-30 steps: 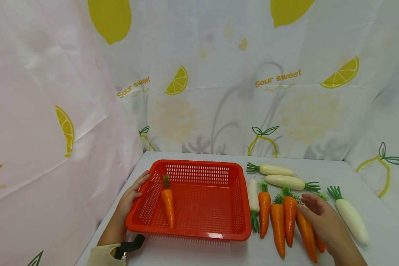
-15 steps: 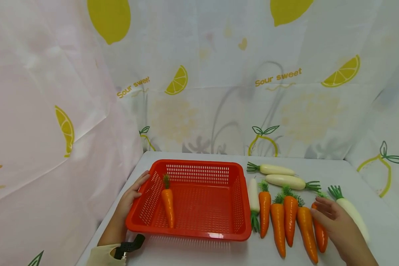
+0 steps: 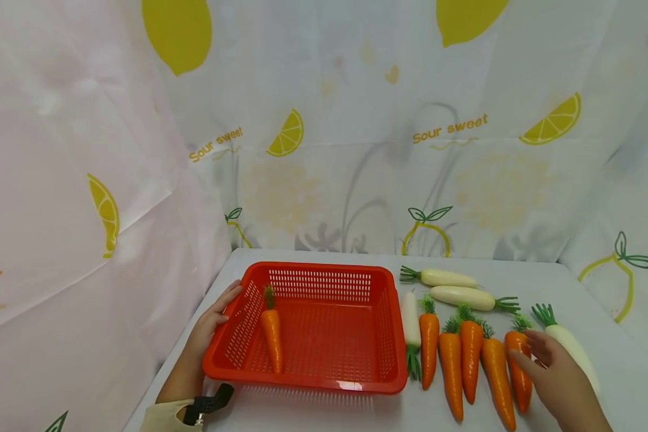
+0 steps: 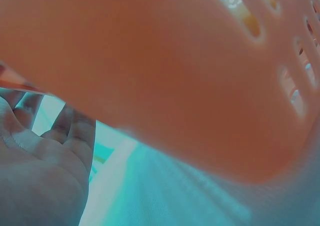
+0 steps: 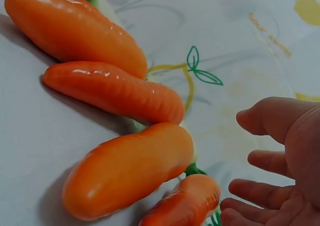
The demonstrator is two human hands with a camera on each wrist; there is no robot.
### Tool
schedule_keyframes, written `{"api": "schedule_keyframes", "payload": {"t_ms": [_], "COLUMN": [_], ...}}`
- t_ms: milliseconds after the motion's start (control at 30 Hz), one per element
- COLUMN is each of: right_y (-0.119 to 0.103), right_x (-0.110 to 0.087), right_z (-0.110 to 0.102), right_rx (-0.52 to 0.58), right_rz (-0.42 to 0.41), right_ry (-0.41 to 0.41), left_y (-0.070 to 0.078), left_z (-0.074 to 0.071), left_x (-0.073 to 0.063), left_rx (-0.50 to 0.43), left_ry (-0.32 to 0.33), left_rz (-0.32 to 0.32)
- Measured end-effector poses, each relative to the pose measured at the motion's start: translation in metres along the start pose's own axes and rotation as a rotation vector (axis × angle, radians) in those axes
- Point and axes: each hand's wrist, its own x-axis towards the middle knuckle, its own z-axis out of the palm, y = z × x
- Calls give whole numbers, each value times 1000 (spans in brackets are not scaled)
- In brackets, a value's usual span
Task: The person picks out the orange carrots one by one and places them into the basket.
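Five orange carrots (image 3: 471,360) lie side by side on the white desk (image 3: 410,417), right of a red basket (image 3: 302,381) with another carrot (image 3: 272,339) inside; beside the rightmost carrot (image 3: 520,387), the person's right hand (image 3: 561,372) has its fingers parted, holding nothing, while the left hand (image 3: 210,324) rests outstretched fingers against the basket's left side

A couple white radishes (image 3: 462,297) are parked past the grip, a pale tabletop (image 3: 534,283) is seen under it, and way behind, a lemon-print cloth (image 3: 329,180) is hung.
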Motion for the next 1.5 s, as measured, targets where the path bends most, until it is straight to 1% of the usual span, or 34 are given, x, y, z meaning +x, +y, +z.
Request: {"api": "schedule_keyframes", "payload": {"t_ms": [67,167,300,400,467,600,700,833,933,1033,1133,1300,1400,1500], "right_y": [3,7,13,18,21,25,28,28,26,25,25,26,24,25], "right_x": [1,4,11,15,17,20,21,21,22,22,21,19,19,19], "right_z": [1,2,3,4,4,6,8,9,10,9,10,12,13,14], "right_rx": [-31,-46,-54,-62,-70,-116,-152,-161,-144,-146,-171,-206,-210,-204], "right_rz": [20,44,46,24,8,-37,-71,-82,-84,-96,-105,-94,-71,-47], "right_ry": [14,28,23,8,-3,-9,-1,6,4,10,25,51,65,69], "left_y": [0,0,1,1,0,-1,-1,0,1,1,0,0,0,0], "left_z": [1,2,2,2,1,-1,-1,-1,-1,-1,-1,-1,-1,0], "left_x": [0,1,2,2,1,0,0,0,0,-1,-1,-1,-1,-1], "left_rx": [8,21,25,20,22,43,58,71,80,75,66,80,86,79], "left_ry": [5,16,29,24,15,-3,-6,3,7,-4,-12,10,7,1], "left_rz": [-3,-12,-29,-31,-22,15,27,25,30,41,41,26,33,23]}}
